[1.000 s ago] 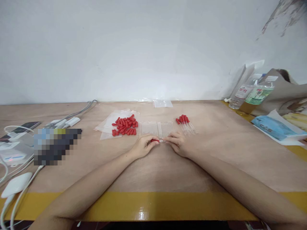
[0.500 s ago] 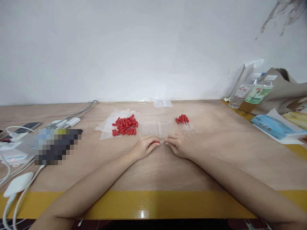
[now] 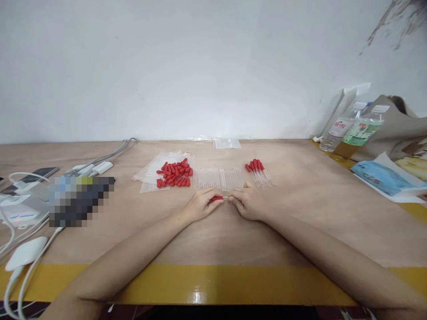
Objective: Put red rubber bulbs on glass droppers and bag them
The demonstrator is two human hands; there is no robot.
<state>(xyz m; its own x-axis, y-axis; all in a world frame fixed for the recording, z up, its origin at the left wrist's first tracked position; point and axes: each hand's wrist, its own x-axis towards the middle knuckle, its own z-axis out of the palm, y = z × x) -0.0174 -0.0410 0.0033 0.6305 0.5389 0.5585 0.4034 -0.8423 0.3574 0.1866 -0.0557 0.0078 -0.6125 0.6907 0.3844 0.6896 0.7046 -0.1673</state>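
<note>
My left hand [image 3: 199, 205] pinches a red rubber bulb [image 3: 216, 198] at the middle of the wooden table [image 3: 213, 240]. My right hand [image 3: 248, 202] pinches the thin clear glass tube [image 3: 225, 197] that meets the bulb. Both hands rest on the table, fingertips almost touching. Just beyond them lies a row of clear glass tubes [image 3: 217, 178]. A heap of loose red bulbs [image 3: 174, 174] sits on clear plastic bags to the left of the row. A small bunch of droppers with red bulbs fitted [image 3: 257, 172] lies to the right.
Cables, chargers and white plugs [image 3: 23, 213] crowd the left side, beside a blurred patch. Two plastic bottles [image 3: 353, 129], a brown bag and a blue packet [image 3: 380, 177] stand at the right. A small clear bag [image 3: 226, 143] lies by the white wall. A yellow strip [image 3: 213, 284] edges the table front.
The hands have stayed in place, with the bulb and tube pressed slightly closer together. The view has shifted a little.
</note>
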